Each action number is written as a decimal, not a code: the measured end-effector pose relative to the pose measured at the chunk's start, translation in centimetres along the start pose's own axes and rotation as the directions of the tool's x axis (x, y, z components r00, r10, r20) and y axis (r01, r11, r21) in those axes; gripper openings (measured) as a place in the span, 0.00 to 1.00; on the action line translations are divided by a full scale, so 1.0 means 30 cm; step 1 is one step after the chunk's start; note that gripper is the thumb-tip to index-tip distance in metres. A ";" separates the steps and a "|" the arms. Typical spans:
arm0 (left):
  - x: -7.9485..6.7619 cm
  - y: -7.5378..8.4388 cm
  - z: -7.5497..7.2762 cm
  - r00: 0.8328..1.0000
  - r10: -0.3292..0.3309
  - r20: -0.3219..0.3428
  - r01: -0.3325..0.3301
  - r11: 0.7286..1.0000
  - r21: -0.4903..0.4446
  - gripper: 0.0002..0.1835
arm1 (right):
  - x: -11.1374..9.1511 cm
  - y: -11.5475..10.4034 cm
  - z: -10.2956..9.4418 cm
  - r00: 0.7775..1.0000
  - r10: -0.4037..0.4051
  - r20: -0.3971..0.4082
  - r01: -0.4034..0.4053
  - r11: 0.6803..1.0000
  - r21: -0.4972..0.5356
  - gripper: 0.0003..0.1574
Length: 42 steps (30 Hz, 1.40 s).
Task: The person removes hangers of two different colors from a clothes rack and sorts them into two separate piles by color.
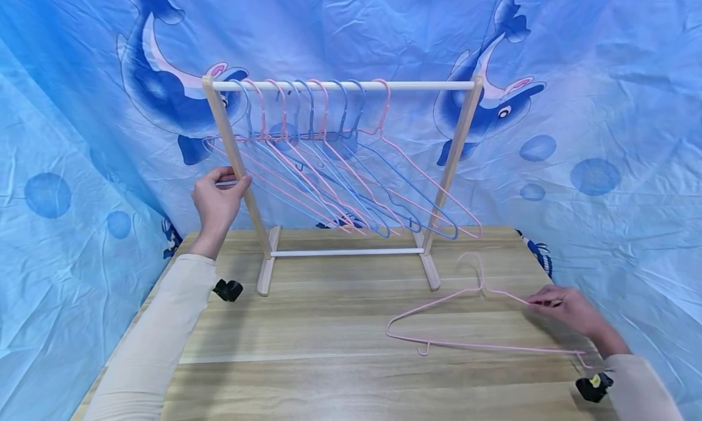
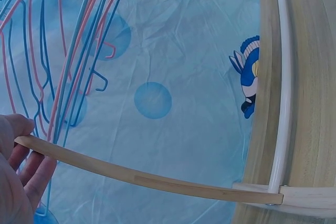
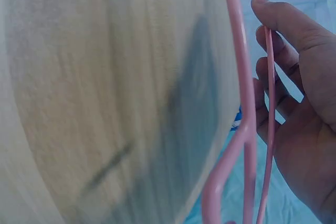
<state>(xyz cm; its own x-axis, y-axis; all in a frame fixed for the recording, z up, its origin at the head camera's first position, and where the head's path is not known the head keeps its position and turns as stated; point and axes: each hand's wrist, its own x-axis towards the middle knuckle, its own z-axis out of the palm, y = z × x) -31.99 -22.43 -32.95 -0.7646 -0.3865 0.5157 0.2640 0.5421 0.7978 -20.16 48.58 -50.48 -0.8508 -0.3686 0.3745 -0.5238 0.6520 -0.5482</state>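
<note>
A wooden clothes rack with a white top rail (image 1: 428, 86) stands on the table, several pink and blue hangers hanging from it. My left hand (image 1: 216, 198) holds the rack's left post (image 1: 255, 214), thumb on one side and fingers on the other, as the left wrist view also shows. At the right, my right hand (image 1: 570, 311) pinches the sloping shoulder of a pink hanger (image 1: 493, 346) over the table, its hook pointing up and away. In the right wrist view, the thumb (image 3: 283, 17) lies against the thin pink bar.
The wood-grain table (image 1: 329, 372) runs under the rack's feet (image 1: 265, 275). Behind it and at both sides hangs a blue curtain (image 1: 351, 19) printed with dolphins. Small black devices sit at each wrist, one at the left wrist (image 1: 227, 290), one at the right (image 1: 594, 387).
</note>
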 end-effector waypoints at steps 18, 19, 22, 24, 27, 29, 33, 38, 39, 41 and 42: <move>-0.001 0.010 -0.002 1.000 0.009 0.002 -0.009 1.000 -0.013 0.21 | -0.019 0.050 0.069 0.984 0.172 0.040 -0.168 0.982 -0.086 0.07; -0.001 0.010 -0.003 1.000 0.009 0.003 -0.009 1.000 -0.012 0.22 | -0.018 0.052 0.069 0.984 0.172 0.038 -0.168 0.981 -0.094 0.06; 0.001 0.008 -0.003 1.000 0.008 0.003 -0.008 1.000 -0.009 0.22 | -0.014 0.052 0.069 0.983 0.183 0.034 -0.178 0.978 -0.112 0.06; 0.001 0.005 -0.002 1.000 0.005 0.004 -0.005 1.000 -0.007 0.23 | -0.013 0.053 0.071 0.985 0.170 0.028 -0.166 0.980 -0.108 0.06; 0.001 0.004 -0.001 1.000 0.006 0.005 -0.006 1.000 -0.007 0.23 | -0.012 0.058 0.075 0.988 0.150 0.021 -0.147 0.984 -0.101 0.06; 0.001 0.004 0.000 1.000 0.007 0.006 -0.007 1.000 -0.008 0.23 | -0.013 0.063 0.079 0.991 0.134 0.017 -0.131 0.987 -0.098 0.07; -0.001 0.005 -0.001 1.000 0.003 0.004 -0.003 1.000 -0.003 0.22 | -0.010 0.069 0.081 0.987 0.156 0.027 -0.153 0.983 -0.099 0.07; 0.001 0.006 0.000 1.000 -0.001 0.005 0.001 1.000 0.001 0.23 | -0.001 0.058 0.078 0.981 0.189 0.037 -0.185 0.979 -0.083 0.06; 0.001 0.006 0.001 1.000 -0.001 0.006 0.001 1.000 0.001 0.23 | 0.002 0.053 0.076 0.980 0.193 0.042 -0.189 0.978 -0.086 0.06; 0.002 0.005 0.002 1.000 -0.002 0.008 0.002 1.000 0.001 0.23 | 0.009 0.037 0.070 0.978 0.206 0.041 -0.203 0.976 -0.078 0.07; 0.002 0.005 0.002 1.000 -0.003 0.007 0.003 1.000 0.001 0.22 | 0.013 0.027 0.067 0.976 0.213 0.035 -0.210 0.975 -0.075 0.08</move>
<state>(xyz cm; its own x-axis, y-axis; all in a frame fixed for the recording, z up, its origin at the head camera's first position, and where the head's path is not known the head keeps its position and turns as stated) -32.04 -22.34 -32.82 -0.7697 -0.3824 0.5113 0.2617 0.5415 0.7989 -21.01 47.62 -52.29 -0.9437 -0.2444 0.2230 -0.3290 0.7628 -0.5567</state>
